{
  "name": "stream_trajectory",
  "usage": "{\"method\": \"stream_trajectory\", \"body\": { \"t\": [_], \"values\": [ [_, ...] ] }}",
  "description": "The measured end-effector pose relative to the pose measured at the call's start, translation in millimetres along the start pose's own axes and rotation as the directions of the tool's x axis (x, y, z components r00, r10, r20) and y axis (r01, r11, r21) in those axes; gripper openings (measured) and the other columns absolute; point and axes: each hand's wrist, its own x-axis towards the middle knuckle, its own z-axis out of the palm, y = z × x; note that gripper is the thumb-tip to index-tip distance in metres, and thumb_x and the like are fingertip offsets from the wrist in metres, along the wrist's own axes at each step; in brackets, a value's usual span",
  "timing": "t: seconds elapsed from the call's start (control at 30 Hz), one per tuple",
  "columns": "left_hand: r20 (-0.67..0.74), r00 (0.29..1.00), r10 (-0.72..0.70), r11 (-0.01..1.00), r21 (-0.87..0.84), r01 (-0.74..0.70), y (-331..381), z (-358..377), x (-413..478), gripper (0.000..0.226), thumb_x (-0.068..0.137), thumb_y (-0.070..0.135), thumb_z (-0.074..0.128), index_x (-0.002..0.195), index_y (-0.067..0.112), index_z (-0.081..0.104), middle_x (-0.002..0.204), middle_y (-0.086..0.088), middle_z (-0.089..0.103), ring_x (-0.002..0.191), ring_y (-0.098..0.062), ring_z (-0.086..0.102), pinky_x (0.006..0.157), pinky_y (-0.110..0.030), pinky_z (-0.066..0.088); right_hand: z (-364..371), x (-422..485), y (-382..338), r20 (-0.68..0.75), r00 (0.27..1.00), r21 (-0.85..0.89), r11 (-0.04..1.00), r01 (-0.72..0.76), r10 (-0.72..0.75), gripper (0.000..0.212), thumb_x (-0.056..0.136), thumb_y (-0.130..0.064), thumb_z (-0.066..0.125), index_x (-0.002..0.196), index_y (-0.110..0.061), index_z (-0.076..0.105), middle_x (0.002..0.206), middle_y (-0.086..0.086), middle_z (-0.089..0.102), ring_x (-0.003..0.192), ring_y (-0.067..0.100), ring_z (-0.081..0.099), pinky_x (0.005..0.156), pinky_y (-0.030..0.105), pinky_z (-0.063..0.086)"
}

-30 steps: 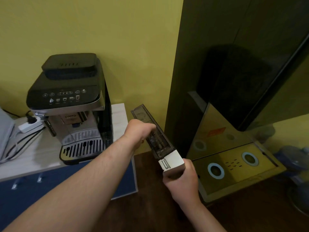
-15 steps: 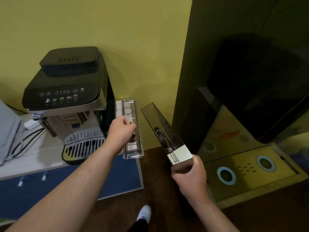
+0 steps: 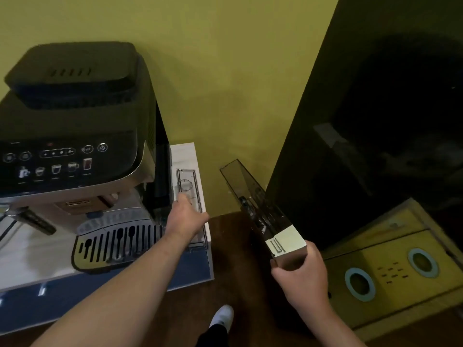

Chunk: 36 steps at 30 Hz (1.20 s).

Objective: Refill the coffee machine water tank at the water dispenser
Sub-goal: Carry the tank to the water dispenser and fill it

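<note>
My right hand grips the smoky transparent water tank by its white end, holding it tilted over the dark floor between the table and a tall black cabinet. No lid is on the tank. Its clear lid lies flat on the white tabletop, just right of the black coffee machine. My left hand rests on the lid's near half, its fingers still curled on it. A dark slot shows on the machine's right side.
A glossy black cabinet stands at the right. Low beside it sits a yellow panel with two blue-ringed holes. The table has a blue front. My white shoe is on the brown floor.
My left hand has lifted the lid off the tank, carried it left and laid it flat on the table beside the machine. The right hand keeps hold of the tank.
</note>
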Motion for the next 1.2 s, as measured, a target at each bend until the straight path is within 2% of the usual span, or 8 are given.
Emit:
{"method": "stream_trajectory", "body": {
  "t": [0.13,0.6,0.73,0.87,0.97,1.03,1.1,1.2],
  "values": [
    [0.046,0.994,-0.095,0.985,0.148,0.088,-1.2,12.2,22.3,0.073,0.078,0.031,0.072,0.137,0.01,0.034,0.133,-0.016,0.043,0.111,-0.034,0.056,0.071,-0.034,0.042,8.6,17.4,-0.9,0.003,0.999,-0.025,0.999,-0.044,0.044,0.064,0.059,-0.005,0.086,0.087,-0.044,0.044,0.097,-0.016,0.053,0.085,-0.004,0.051,0.066,0.012,0.042],
    [-0.016,0.996,-0.092,0.896,0.435,0.09,-2.7,39.8,57.1,0.059,0.087,0.023,0.051,0.137,-0.002,0.032,0.14,-0.026,0.037,0.126,-0.038,0.04,0.095,-0.043,0.045,9.8,23.3,-9.7,0.037,0.988,-0.03,0.988,-0.149,0.15,0.057,0.06,-0.007,0.087,0.085,-0.04,0.048,0.096,-0.011,0.057,0.086,0.002,0.054,0.066,0.019,0.046],
    [-0.031,0.999,-0.037,0.873,0.485,0.047,-5.6,40.0,50.9,0.073,0.093,0.025,0.049,0.15,-0.006,0.016,0.156,-0.03,0.02,0.143,-0.04,0.028,0.11,-0.043,0.037,8.7,16.7,-6.9,0.059,0.988,-0.026,0.989,-0.143,0.144,0.056,0.06,-0.008,0.087,0.086,-0.04,0.049,0.097,-0.011,0.059,0.087,0.002,0.055,0.064,0.017,0.045],
    [-0.04,0.977,0.209,0.826,0.543,-0.154,-4.1,33.8,35.9,0.084,0.097,0.048,0.043,0.155,-0.002,0.008,0.163,-0.025,0.011,0.152,-0.038,0.008,0.124,-0.045,0.012,3.6,8.6,-6.7,0.056,0.987,0.02,0.989,-0.149,0.148,0.056,0.06,-0.007,0.087,0.087,-0.04,0.052,0.098,-0.011,0.062,0.087,0.001,0.057,0.064,0.014,0.043],
    [-0.026,0.945,0.327,0.914,0.264,-0.309,1.6,24.0,22.6,0.079,0.097,0.048,0.045,0.157,0.006,0.016,0.165,-0.016,0.014,0.154,-0.031,0.007,0.123,-0.042,0.009,-11.3,1.7,-9.1,0.054,0.986,0.083,0.983,-0.164,0.16,0.059,0.059,-0.003,0.089,0.087,-0.04,0.052,0.094,-0.014,0.063,0.086,-0.001,0.057,0.064,0.014,0.042],
    [-0.001,0.966,0.257,0.964,-0.073,-0.256,5.6,16.8,12.7,0.079,0.091,0.058,0.045,0.153,0.013,0.028,0.16,-0.013,0.03,0.148,-0.032,0.026,0.12,-0.051,0.025,-24.4,-4.4,-11.1,0.089,0.988,0.08,0.988,-0.135,0.128,0.059,0.06,-0.001,0.088,0.086,-0.04,0.05,0.093,-0.015,0.062,0.084,-0.003,0.056,0.064,0.012,0.041],
    [0.022,0.988,0.154,0.923,-0.36,-0.136,14.6,8.9,-3.0,0.08,0.084,0.066,0.042,0.146,0.015,0.04,0.148,-0.011,0.046,0.136,-0.031,0.044,0.111,-0.053,0.038,-37.8,-12.2,-14.3,0.116,0.989,0.061,0.993,-0.1,0.092,0.062,0.062,0.002,0.084,0.085,-0.042,0.047,0.09,-0.017,0.058,0.082,-0.005,0.053,0.064,0.01,0.038],
    [0.089,0.992,0.09,0.784,-0.621,-0.016,19.3,0.8,-26.9,0.067,0.094,0.06,0.04,0.14,0.012,0.049,0.139,-0.003,0.055,0.129,-0.023,0.049,0.11,-0.042,0.035,-58.6,-28.9,-13.6,0.123,0.991,0.073,0.995,-0.071,0.062,0.068,0.059,0.006,0.084,0.088,-0.045,0.048,0.094,-0.016,0.061,0.088,-0.002,0.055,0.068,0.015,0.042]
  ]
}}
